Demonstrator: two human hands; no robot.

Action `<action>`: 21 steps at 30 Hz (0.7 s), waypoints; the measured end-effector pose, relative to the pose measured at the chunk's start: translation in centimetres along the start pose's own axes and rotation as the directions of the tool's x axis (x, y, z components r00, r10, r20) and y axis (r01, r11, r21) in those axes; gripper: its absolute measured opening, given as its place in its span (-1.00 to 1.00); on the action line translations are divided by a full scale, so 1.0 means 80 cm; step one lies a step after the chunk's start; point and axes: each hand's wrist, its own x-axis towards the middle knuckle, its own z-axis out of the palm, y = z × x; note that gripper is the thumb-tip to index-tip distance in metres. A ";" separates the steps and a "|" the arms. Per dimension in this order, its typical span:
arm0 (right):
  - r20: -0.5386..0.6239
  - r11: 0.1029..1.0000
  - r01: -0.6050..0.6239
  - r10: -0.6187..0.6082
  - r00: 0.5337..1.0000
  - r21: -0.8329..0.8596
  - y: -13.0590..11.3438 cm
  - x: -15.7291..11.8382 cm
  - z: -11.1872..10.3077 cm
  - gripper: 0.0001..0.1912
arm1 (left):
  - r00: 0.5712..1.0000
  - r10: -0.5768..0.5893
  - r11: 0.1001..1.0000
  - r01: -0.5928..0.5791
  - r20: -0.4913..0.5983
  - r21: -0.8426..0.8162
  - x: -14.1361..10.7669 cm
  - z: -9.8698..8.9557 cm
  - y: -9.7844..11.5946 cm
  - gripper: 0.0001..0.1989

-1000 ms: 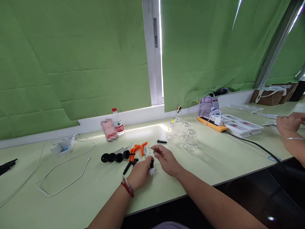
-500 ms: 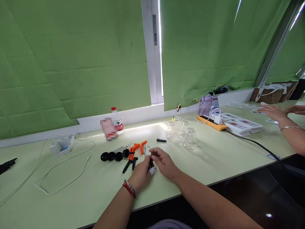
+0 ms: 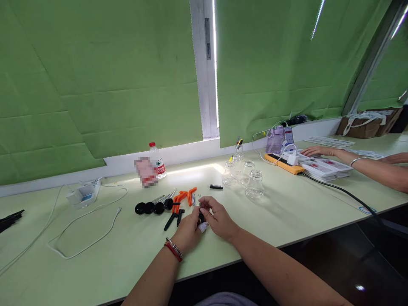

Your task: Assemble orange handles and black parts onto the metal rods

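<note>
Over the table [image 3: 251,225], the left hand [image 3: 188,227] had a closed grip around a black part [image 3: 200,218], likely stiff; the right hand [image 3: 220,219] pinched an apparent metal spring [image 3: 200,205], probably light and slippery, best held by its sides.

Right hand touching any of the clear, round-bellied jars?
No, the right hand meets the left hand, with pale-green tabletop between it and the jars.
</note>
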 end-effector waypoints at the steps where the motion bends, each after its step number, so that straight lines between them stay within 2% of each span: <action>1: 0.001 1.000 -0.008 0.008 1.000 0.003 -0.001 -0.001 0.000 -0.74 | 1.000 0.000 1.000 0.000 0.008 0.009 0.000 0.000 0.000 -0.65; 7: 0.038 0.999 -0.026 0.028 0.999 -0.039 -0.008 -0.003 -0.003 -0.80 | 1.000 -0.012 1.000 0.012 0.027 -0.012 0.000 -0.001 -0.001 -0.58; 14: 0.064 0.996 -0.017 0.023 0.998 -0.082 -0.003 -0.001 -0.003 -0.88 | 0.998 0.058 0.997 -0.058 0.011 -0.052 -0.001 -0.003 -0.001 -0.72; 21: 0.072 0.983 -0.072 0.085 0.994 -0.167 0.004 -0.003 -0.003 -0.88 | 0.999 0.045 0.998 -0.045 0.007 -0.054 -0.002 -0.004 0.004 -0.70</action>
